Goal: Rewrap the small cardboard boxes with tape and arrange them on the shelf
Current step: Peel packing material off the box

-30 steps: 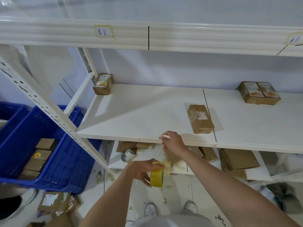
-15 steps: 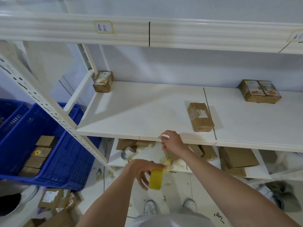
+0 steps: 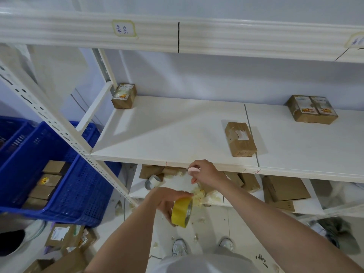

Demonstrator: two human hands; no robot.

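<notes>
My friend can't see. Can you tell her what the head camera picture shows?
A person's left hand holds a yellow tape roll while the right hand grips a small pink tool at the white shelf's front edge. Four small cardboard boxes sit on that shelf.

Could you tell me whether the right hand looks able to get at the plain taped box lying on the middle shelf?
Probably yes: the right hand is at the shelf's front edge, with bare board up to the taped box. It already pinches a small pink tool.
</notes>
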